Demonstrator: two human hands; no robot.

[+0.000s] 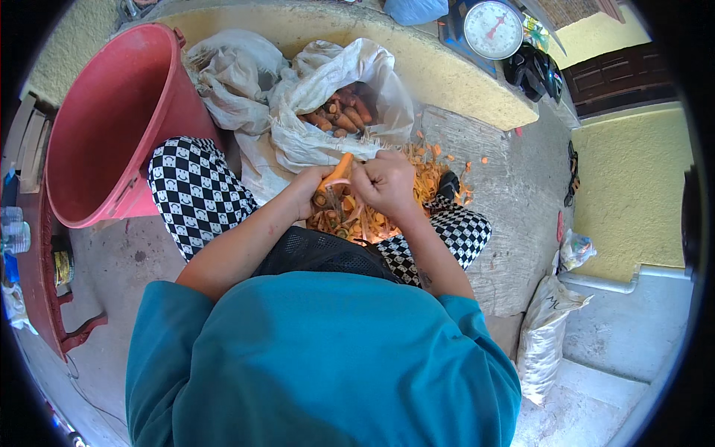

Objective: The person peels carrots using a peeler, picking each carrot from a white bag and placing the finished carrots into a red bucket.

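My left hand (308, 189) grips an orange carrot (340, 166), which tilts up and away from me with its far end bare. My right hand (386, 182) is closed on a peeler with a pale pink head (337, 182) lying against the carrot; its handle is hidden in the fist. Beneath both hands, between my legs, lies a heap of carrot peelings and cut carrot ends (357, 219). Just beyond, an open white woven sack (299, 114) holds several unpeeled carrots (347, 116).
A large red plastic tub (192, 120) stands at my left knee. Another white sack (237, 67) slumps beside the open one. A low yellow ledge (447, 78) runs behind, bearing a dial scale (493, 31) and a black helmet (530, 72). A filled sack (542, 341) lies right.
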